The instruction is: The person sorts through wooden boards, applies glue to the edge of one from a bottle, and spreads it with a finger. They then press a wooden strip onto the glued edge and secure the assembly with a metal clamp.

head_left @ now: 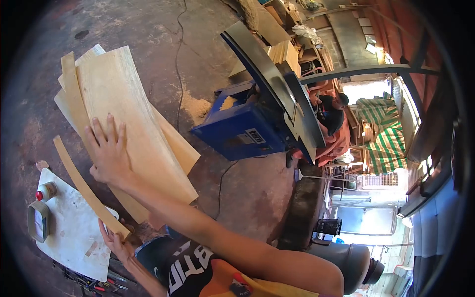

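Note:
My right hand [111, 153] lies flat with its fingers spread on a wide pale wooden board [133, 114]. Its fingertips are close to a narrow wooden strip [74, 94] lying along the board's left edge. More boards stick out from underneath, one of them a pale plank [173, 143]. Lower down, my left hand [118, 243] grips the near end of a separate thin wooden strip [81, 183]. That strip reaches up and left, apart from the stack. Part of the left hand's grip is hidden behind the wood.
A whitish panel [74, 227] at lower left bears a red-capped bottle [45, 192] and a small container [38, 221]; tools [94, 284] lie below it. A blue table saw [242, 128] stands near sawdust [195, 106] and a floor cable [180, 49]. Another person [329, 114] is behind it.

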`<state>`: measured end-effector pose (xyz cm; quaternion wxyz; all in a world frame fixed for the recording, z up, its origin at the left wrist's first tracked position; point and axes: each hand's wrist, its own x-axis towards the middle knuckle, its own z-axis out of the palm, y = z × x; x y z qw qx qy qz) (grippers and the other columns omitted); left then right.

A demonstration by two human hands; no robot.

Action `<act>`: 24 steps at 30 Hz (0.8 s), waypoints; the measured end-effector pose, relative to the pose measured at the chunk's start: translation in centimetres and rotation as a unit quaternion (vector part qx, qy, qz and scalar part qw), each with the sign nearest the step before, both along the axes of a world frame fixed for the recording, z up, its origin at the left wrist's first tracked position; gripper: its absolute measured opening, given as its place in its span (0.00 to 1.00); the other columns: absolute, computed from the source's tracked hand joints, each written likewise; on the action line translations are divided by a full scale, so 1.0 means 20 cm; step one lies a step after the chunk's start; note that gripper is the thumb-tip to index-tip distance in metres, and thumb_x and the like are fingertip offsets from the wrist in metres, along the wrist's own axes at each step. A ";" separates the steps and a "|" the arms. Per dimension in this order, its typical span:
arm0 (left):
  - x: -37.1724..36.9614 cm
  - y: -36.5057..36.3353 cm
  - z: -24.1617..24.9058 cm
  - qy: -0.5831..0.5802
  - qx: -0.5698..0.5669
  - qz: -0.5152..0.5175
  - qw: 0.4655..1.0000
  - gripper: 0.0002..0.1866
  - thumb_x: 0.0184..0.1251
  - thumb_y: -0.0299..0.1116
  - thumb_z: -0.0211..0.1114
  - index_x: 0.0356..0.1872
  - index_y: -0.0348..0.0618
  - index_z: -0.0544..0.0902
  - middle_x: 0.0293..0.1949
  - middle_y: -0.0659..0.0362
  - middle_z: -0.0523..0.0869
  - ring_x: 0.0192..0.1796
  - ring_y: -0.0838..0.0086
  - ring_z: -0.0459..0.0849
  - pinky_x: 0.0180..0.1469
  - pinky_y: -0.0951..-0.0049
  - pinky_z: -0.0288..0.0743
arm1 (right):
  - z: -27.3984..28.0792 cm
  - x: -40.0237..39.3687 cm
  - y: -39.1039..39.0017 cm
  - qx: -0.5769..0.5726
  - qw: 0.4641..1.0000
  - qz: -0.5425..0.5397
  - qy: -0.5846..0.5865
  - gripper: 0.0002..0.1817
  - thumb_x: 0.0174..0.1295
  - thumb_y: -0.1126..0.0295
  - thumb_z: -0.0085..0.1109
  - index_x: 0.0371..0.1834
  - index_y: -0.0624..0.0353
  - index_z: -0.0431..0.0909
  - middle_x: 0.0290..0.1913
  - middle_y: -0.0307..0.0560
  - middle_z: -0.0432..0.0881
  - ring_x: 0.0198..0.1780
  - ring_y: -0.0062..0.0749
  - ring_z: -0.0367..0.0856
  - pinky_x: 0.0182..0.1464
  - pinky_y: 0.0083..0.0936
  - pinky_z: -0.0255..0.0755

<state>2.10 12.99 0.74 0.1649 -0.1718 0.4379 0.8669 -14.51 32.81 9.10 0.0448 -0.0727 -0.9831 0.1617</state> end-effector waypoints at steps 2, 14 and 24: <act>-0.07 0.01 0.02 0.036 -0.028 0.001 0.999 0.43 0.57 0.23 0.60 0.76 0.38 0.52 0.63 0.49 0.73 0.62 0.64 0.76 0.65 0.56 0.73 | 0.01 0.01 0.00 -0.004 1.000 -0.002 -0.002 0.55 0.40 0.58 0.69 0.76 0.58 0.54 0.78 0.58 0.49 0.78 0.67 0.38 0.73 0.69 0.32; -0.37 0.00 0.19 0.090 -0.074 -0.087 0.989 0.47 0.48 0.22 0.56 0.77 0.40 0.52 0.64 0.47 0.71 0.64 0.60 0.74 0.63 0.57 0.74 | 0.05 0.03 0.03 -0.045 0.998 0.045 0.027 0.53 0.40 0.64 0.68 0.76 0.53 0.56 0.76 0.54 0.56 0.79 0.57 0.43 0.76 0.60 0.32; -0.26 -0.07 0.55 0.086 -0.180 -0.124 0.972 0.39 0.60 0.25 0.58 0.75 0.41 0.56 0.61 0.52 0.73 0.49 0.66 0.78 0.43 0.70 0.78 | 0.05 0.07 0.02 -0.055 0.998 0.025 0.036 0.50 0.41 0.62 0.69 0.74 0.52 0.60 0.74 0.45 0.59 0.79 0.47 0.44 0.78 0.52 0.35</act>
